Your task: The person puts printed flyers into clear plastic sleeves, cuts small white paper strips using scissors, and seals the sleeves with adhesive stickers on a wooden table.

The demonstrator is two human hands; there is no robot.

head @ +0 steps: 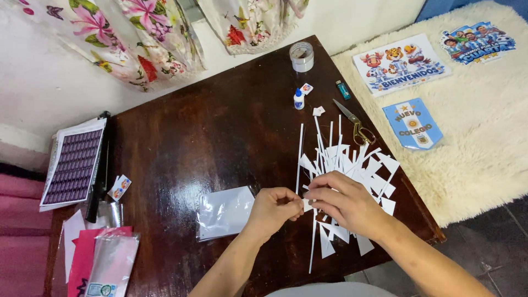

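- The left hand point(273, 208) and the right hand point(344, 201) are meeting over the near right part of the dark wooden table point(220, 132), fingertips of both pinching closed on one small white paper piece point(307, 205) held between them.
- That piece is hovering at the near edge of a pile of white paper scraps point(352, 165); what is on it is too small to make out.
- A clear plastic sleeve point(224, 212) is lying flat just left of the left hand.
- A sheet of purple labels point(73, 164) is overhanging the table's left edge; red and silver packets point(102, 258) are being cut off by the bottom of the view.
- A small glue bottle point(298, 99), a tape roll point(301, 56), a lighter point(342, 89) and scissors point(355, 124) are sitting near the far right corner.
- On the cream rug point(484, 148) beside the table, a blue-and-white shield sign point(412, 124) and two cartoon cutouts point(400, 63) are lying flat.
- The table's middle is showing bare wood.
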